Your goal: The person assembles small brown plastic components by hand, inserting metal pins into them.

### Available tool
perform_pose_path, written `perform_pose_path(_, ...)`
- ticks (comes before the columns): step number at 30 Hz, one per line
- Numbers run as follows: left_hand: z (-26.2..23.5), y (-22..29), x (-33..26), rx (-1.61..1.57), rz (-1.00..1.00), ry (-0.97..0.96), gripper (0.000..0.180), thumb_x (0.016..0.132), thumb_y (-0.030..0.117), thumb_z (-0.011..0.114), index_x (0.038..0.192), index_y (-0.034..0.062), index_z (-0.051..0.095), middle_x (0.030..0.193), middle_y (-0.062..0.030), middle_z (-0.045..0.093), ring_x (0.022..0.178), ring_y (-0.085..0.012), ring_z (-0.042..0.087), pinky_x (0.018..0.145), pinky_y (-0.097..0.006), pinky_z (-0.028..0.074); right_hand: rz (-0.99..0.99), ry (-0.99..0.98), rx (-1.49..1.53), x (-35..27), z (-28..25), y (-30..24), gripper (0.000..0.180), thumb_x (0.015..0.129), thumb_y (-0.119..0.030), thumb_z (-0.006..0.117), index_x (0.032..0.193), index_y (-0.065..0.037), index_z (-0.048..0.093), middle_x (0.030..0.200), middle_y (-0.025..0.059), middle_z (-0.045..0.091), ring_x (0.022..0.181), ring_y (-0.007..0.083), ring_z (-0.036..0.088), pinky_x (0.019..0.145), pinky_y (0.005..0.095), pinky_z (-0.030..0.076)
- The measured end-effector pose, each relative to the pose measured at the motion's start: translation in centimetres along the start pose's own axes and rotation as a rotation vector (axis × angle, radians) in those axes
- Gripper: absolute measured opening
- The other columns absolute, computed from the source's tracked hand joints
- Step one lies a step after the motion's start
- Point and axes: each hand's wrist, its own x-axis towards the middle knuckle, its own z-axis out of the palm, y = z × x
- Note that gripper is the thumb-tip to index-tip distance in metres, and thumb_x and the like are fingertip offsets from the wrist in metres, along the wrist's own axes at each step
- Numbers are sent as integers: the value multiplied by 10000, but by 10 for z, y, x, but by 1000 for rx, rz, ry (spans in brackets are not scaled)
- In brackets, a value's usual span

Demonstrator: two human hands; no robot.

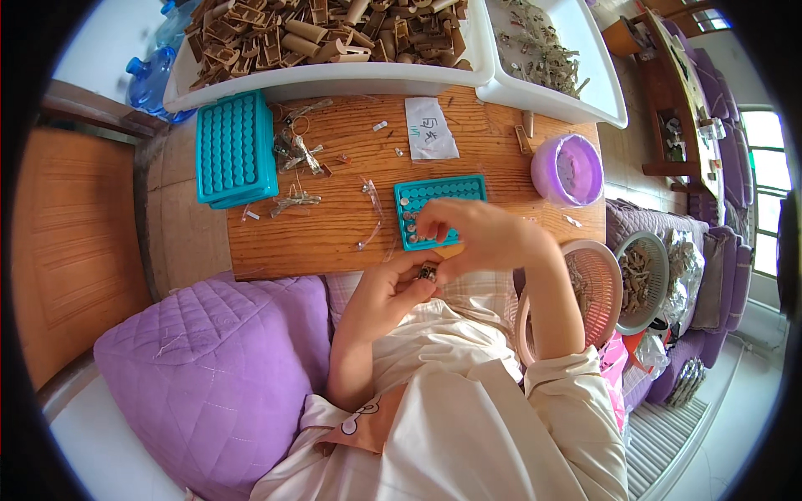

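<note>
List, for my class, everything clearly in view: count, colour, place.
Table: 1, brown, centre
Bins: 2, white, table's far side
Hollow pieces: many, brown, left bin
Small parts: many, grey-green, right bin
Stacked trays: number unclear, teal, table's left
Single tray: 1, teal, table's near side
Discs: several, silvery, in single tray
Paper: 1, white, beyond single tray
Bowl: 1, purple, table's right
Wiry parts: several, silvery, beside stacked trays
Baskets: 2, one pinkish, one grey, right
Bottles: at least 2, blue, upper left
Quilted cover: 1, purple, lower left
Door: 1, orange-brown, far left
Sofa seating: count unclear, purple, right
Garment: 1, cream, bottom centre
Left hand: 1, bare, centre, holding a small dark piece
Right hand: 1, bare, fingers over single tray
</note>
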Motion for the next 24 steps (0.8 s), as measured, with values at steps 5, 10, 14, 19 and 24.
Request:
perform_pose_path(5,-7,6,-3,-149,158,17,214,813,61,517,1019,4,508,939,-102,575,818,-136,559,718,-245,455,552,655,-408,24,-39,53,300,718,-196,640,898,11,521,847,155,596,723,254,611,623,354,491)
perform_pose_path(10,-11,1,1,-132,273,148,208,763,68,487,962,13,504,850,-113,595,752,-198,595,678,-311,489,705,737,-794,51,-57,108,192,742,-91,567,890,23,521,896,203,599,825,313,603,685,359,505)
perform_pose_path(14,-8,5,-1,-216,231,160,206,813,48,478,1015,21,502,905,-105,590,797,-169,574,708,-292,460,771,674,-780,57,-63,112,171,736,-55,548,896,4,534,904,196,601,882,300,592,722,348,499)
perform_pose_path(19,-8,4,0,-212,214,181,240,848,96,487,1080,36,476,929,-110,587,808,-178,588,709,-289,478,763,690,-839,51,-56,110,145,733,-61,545,867,-5,556,910,196,600,900,279,588,716,348,497)
perform_pose_path(24,-9,0,2,-264,239,243,328,854,165,512,1140,25,432,980,-148,583,831,-229,613,708,-312,523,269,936,-347,30,-45,83,194,717,-74,524,874,-33,629,862,169,597,769,261,599,643,348,477)
